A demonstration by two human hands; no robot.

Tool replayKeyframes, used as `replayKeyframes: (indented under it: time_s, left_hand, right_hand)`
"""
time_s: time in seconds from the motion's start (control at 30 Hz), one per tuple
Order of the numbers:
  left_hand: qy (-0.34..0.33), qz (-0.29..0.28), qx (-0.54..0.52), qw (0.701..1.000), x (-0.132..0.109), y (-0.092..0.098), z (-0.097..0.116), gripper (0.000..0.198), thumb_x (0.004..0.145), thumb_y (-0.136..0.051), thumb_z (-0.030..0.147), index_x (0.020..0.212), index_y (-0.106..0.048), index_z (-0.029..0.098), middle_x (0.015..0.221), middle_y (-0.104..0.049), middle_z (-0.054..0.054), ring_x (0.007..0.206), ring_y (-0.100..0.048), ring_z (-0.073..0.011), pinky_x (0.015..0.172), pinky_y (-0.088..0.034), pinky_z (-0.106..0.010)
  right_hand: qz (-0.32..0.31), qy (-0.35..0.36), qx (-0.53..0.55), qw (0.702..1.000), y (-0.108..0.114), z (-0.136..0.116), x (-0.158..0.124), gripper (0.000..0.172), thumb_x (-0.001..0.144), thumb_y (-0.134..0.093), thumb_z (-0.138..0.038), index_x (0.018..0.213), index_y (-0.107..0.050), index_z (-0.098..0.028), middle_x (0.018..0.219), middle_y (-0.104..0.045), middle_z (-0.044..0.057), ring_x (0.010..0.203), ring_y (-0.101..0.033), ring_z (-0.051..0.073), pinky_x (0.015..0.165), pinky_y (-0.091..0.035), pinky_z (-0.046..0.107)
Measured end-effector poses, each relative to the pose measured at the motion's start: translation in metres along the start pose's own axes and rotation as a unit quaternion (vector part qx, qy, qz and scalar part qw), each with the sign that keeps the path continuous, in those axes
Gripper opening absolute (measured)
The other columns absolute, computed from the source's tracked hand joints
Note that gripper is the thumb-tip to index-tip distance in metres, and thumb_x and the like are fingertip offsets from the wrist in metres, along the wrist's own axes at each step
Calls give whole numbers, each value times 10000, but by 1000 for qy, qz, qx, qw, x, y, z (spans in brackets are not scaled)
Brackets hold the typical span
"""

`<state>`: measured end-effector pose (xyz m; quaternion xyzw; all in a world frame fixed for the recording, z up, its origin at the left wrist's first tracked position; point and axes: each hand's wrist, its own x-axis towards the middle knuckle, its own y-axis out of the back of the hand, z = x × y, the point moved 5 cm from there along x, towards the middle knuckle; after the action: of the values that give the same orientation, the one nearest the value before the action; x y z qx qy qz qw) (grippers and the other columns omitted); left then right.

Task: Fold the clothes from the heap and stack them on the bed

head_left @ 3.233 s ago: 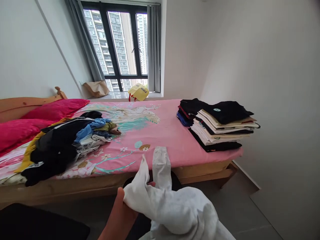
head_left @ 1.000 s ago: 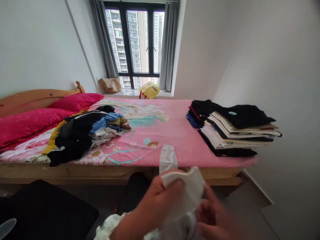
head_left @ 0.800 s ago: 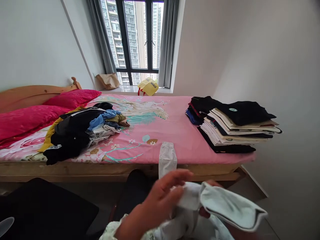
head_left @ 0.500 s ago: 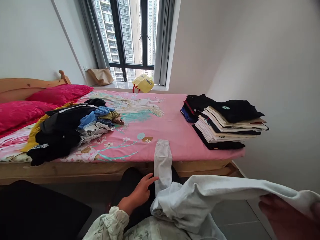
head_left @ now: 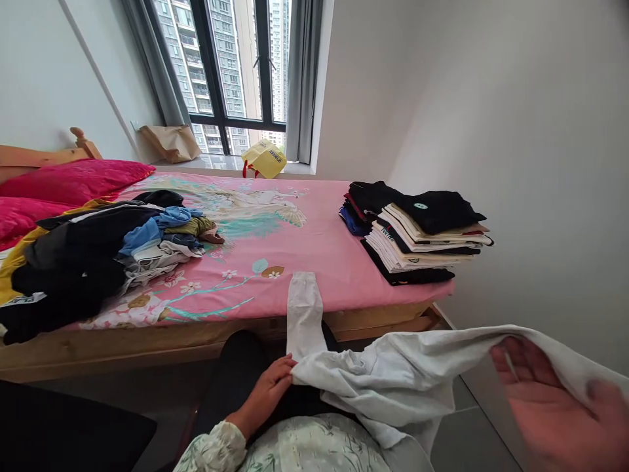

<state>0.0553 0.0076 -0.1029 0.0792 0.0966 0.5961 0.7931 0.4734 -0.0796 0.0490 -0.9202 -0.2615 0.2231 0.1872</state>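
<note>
From the head view, the only one: find the white garment (head_left: 407,360) draped across the lap (head_left: 240,367), with a sleeve-like strip (head_left: 304,305) laid over the near edge of the bed (head_left: 378,322), cuff end flat on the pink sheet (head_left: 329,223). Runs on to the right in a raised, sagging span, past the bed's near right corner. With the left hand (head_left: 268,390), touching a folded edge of the cloth just beside the strip; cannot tell whether pinching or merely resting. With the right hand (head_left: 560,406), palm turned to the camera, fingers and thumb wide apart against the raised span, not closed around it. On the bed toward the right edge, a folded stack (head_left: 393,252); toward the left, a loose pile (head_left: 83,242) of clothes. In handling, likely light, soft and limp: apt to sag and crease where unsupported, hardly slippery or fragile. Best taken by cuff and seam, at points well apart.
</note>
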Motion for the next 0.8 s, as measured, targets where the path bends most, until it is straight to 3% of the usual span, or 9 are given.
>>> replayKeyframes:
  time_s: [0.07, 0.13, 0.2, 0.27, 0.4, 0.53, 0.6, 0.7, 0.8]
  left_hand:
    - [33, 123, -127, 984, -11, 31, 15, 240, 722, -570, 324, 837, -738, 197, 972, -721, -65, 1050, -586, -271, 952, -425, -354]
    - [56, 247, -199, 947, -31, 67, 27, 251, 648, -579, 302, 819, -721, 186, 836, -720, -37, 850, -612, -243, 759, -479, -300]
    - [56, 342, -185, 920, -56, 102, 39, 221, 612, -577, 295, 772, -694, 196, 754, -688, -5, 714, -572, -203, 604, -439, -250]
    - [64, 373, -79, 922, -78, 129, 45, 134, 648, -579, 327, 656, -630, 204, 645, -620, 21, 613, -504, -164, 527, -368, -228]
    - [142, 212, 221, 941, -102, 144, 19, 368, 722, -581, 483, 508, -480, 201, 483, -461, 46, 527, -430, -130, 526, -289, -228]
    - [229, 39, 295, 927, -119, 139, -34, 335, 783, -496, 499, 638, -615, 222, 625, -631, 12, 639, -580, -180, 614, -347, -244]
    - [219, 27, 289, 931, -119, 138, -41, 291, 805, -476, 456, 786, -664, 234, 768, -687, -12, 736, -615, -200, 690, -381, -265]
    - [169, 76, 267, 946, -101, 133, -23, 286, 803, -493, 425, 941, -674, 251, 956, -700, -34, 892, -618, -219, 807, -399, -291]
    - [123, 75, 242, 960, -73, 115, 2, 312, 820, -473, 421, 957, -688, 241, 1003, -696, -60, 959, -603, -227, 860, -396, -305]
  right_hand:
    - [-61, 70, 9, 996, -16, 5, -5, 351, 834, -455, -429, 986, -693, -220, 1377, -478, 143, 1255, -466, 253, 1057, -392, 414]
    - [-66, 65, 9, 996, -17, 14, 0, 323, 843, -446, -416, 904, -696, -221, 1395, -462, 140, 1266, -454, 261, 1066, -373, 430]
    - [-57, 39, 6, 998, -8, 25, 12, 337, 853, -424, -420, 871, -695, -222, 1411, -447, 126, 1272, -451, 248, 1054, -387, 399]
    - [-39, -8, -3, 999, 6, 44, 29, 351, 854, -397, -402, 834, -690, -211, 1399, -463, 124, 1260, -468, 241, 1045, -398, 382]
    - [6, -198, -47, 979, 47, 119, 54, 244, 795, -438, -324, 813, -642, -191, 1167, -622, 147, 1080, -610, 246, 974, -467, 410]
    - [11, -347, -108, 932, 76, 193, 43, 125, 717, -533, -304, 796, -567, -213, 832, -665, 100, 788, -679, 255, 718, -576, 424]
    - [-15, -282, -138, 949, 68, 203, 34, 188, 677, -600, -320, 834, -545, -234, 828, -672, 56, 754, -671, 227, 650, -573, 374]
    - [-134, -120, -230, 956, 19, 198, 14, 409, 622, -701, -406, 969, -569, -236, 909, -688, 33, 845, -652, 205, 684, -542, 308]
    - [-338, 5, -360, 869, -51, 198, -19, 424, 721, -622, -495, 1013, -624, -188, 1019, -680, 82, 975, -614, 233, 841, -486, 346]
